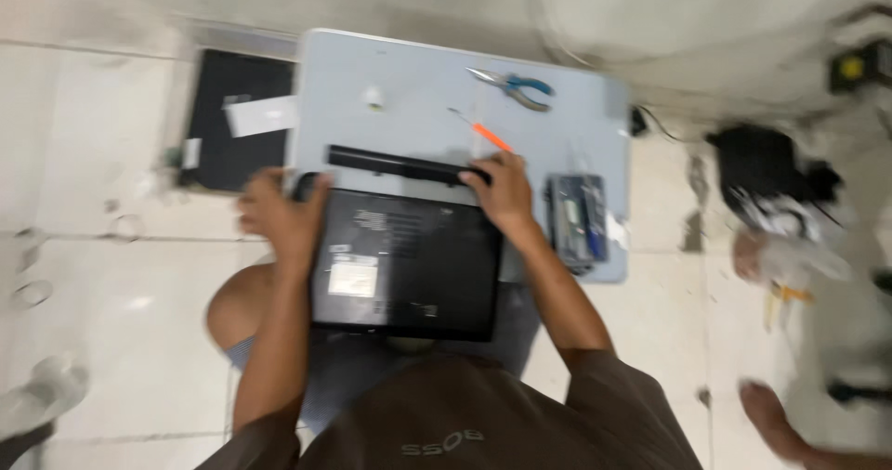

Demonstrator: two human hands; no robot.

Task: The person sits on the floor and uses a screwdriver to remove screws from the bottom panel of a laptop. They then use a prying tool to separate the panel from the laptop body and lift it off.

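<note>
Seen from above, a seated person works over a low pale-blue table (418,71) set on a tiled floor. Off the table's left edge a black panel (232,126) with a white label lies flat on the tiles. The left hand (279,215) curls over the upper-left corner of an upturned black laptop (404,266), fingers bent against its edge. The laptop overhangs the table's near edge and rests partly on the person's lap, its underside with a white sticker facing up. Just beyond its far edge lies a long black battery bar (395,163), its long axis running left to right, parallel to that edge. The right hand (502,191) is closed over the bar's right end and the laptop's upper-right corner, so it is the nearer hand to the bar; how firmly it grips cannot be told through the blur. Farther back on the table are a small white cap (373,97), an orange-handled screwdriver (483,134) and blue-handled pliers (516,87). A dark tray of tools (576,219) sits by the right edge.
</note>
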